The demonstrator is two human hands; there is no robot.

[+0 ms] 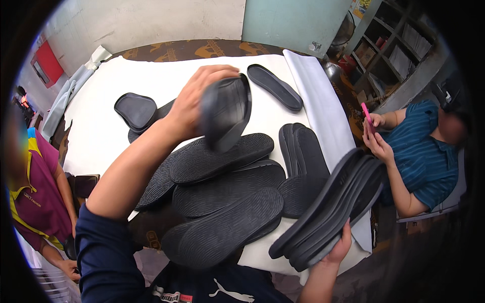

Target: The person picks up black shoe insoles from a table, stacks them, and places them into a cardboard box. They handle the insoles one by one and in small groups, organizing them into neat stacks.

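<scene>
Raised over the middle of the table, my left hand is closed on a black shoe sole, blurred a little by motion, its hollow inner side showing. At the right front, my right hand grips a thick stack of black shoe soles from below, tilted up to the right. Between my arms lies a pile of several black soles, wavy tread upward. Beside it, more soles lean together. A single sole rests at the far right, and another at the far left, partly overlapping others behind my forearm.
White sheeting covers the table, with a rolled edge along the right. A person in a maroon shirt is at the left; one in a teal shirt at the right holds a pink phone. Shelves stand behind.
</scene>
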